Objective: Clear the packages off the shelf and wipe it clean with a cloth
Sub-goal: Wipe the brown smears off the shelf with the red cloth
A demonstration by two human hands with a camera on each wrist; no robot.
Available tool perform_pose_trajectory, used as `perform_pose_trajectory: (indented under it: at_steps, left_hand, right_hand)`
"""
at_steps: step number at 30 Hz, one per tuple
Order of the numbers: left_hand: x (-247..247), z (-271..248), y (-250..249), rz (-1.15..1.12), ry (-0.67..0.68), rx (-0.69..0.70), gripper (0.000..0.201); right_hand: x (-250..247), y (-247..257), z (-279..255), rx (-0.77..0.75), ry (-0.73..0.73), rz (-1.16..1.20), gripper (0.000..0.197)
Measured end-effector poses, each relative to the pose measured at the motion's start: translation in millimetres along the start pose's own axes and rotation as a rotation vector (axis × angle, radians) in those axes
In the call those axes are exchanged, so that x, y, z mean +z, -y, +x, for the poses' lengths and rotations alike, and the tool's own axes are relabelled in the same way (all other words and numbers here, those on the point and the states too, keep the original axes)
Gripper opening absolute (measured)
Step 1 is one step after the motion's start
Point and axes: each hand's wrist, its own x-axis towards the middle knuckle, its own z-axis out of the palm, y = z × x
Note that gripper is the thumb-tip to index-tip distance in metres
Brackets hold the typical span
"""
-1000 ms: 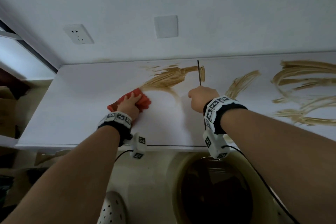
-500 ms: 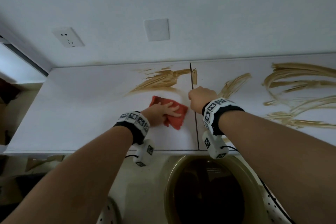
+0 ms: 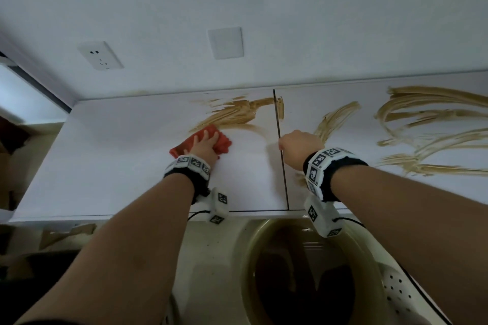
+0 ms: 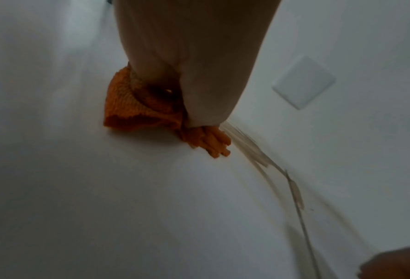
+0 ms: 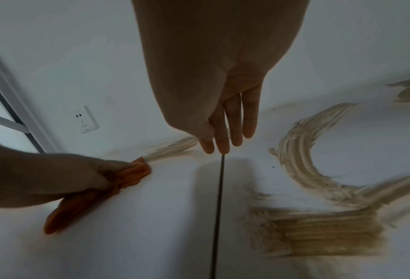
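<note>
Orange cloth [image 3: 208, 140], flat under the left hand [image 3: 203, 146], whose straight fingers press it just left of the shelf [image 3: 105, 161] seam [image 3: 280, 153]. Right hand [image 5: 232, 120] rests on the seam, fingers extended, holding nothing. Risk: the loaded cloth may respread the brown smears [image 3: 232, 116].

The left hand [image 3: 204, 145] slid the crumpled orange-red cloth [image 3: 223, 142] left and farther back on the white shelf [image 3: 118, 155], up against the tan smear [image 3: 232, 116].
</note>
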Motion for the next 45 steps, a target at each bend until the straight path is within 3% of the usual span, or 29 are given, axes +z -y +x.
perform_pose_trajectory:
  at_steps: [8,12,14,17,20,23,27,30,33,35,37,39,41,45]
  left_hand:
    - [17.8,17.1,-101.8,0.175,0.076,0.355,0.068]
    - [19.8,1.9,-102.7,0.335,0.179,0.557,0.066]
    - [17.1,-3.3,-83.3,0.406,0.229,0.594,0.063]
    - [3.9,-6.7,-38.2,0.252,0.188,0.487,0.057]
    - [-7.8,-0.1,2.9,0.106,0.043,0.236,0.063]
    - [-6.7,1.4,-2.1,0.141,0.077,0.122,0.066]
    - [6.6,-18.3,-39.8,0.306,0.121,0.337,0.066]
    - [11.7,-32.3,-39.2,0.367,0.204,0.478,0.066]
    - [0.0,-43.1,-4.5,-0.036,0.144,0.471,0.051]
    - [-9.4,-46.1,34.0,-0.117,-0.077,0.385,0.044]
    - [-17.1,-44.3,79.6,-0.089,-0.191,0.211,0.042]
    - [-21.7,-44.8,122.5,-0.034,-0.200,0.039,0.042]
    - [-22.7,-48.9,152.8,0.006,-0.158,-0.085,0.043]
    - [-19.3,-52.4,171.7,0.094,-0.090,-0.133,0.045]
  right_hand:
    - [-4.1,-26.9,7.8,-0.014,0.014,-0.040,0.030]
    - [-16.0,-22.4,9.6,-0.006,0.034,-0.046,0.016]
    - [-17.2,-18.3,12.1,-0.006,0.042,-0.029,0.015]
    - [-16.8,-9.4,14.7,-0.022,0.051,0.001,0.025]
    - [-16.1,-3.2,13.1,-0.032,0.058,-0.002,0.029]
    - [-15.8,-0.1,8.7,-0.020,0.040,-0.015,0.027]
    - [-17.5,8.1,4.1,-0.006,0.030,-0.009,0.029]
    - [-15.9,26.8,5.9,-0.059,0.024,0.007,0.033]
    - [-4.6,52.6,14.8,-0.165,0.030,0.066,0.032]
    - [8.2,70.2,21.0,-0.243,0.045,0.124,0.031]
    - [20.7,86.7,25.9,-0.283,0.120,0.123,0.041]
    - [28.8,100.9,31.1,-0.243,0.195,0.067,0.057]
    - [32.0,113.2,39.4,-0.210,0.215,0.040,0.060]
    - [30.1,142.5,57.9,-0.296,0.239,-0.033,0.060]
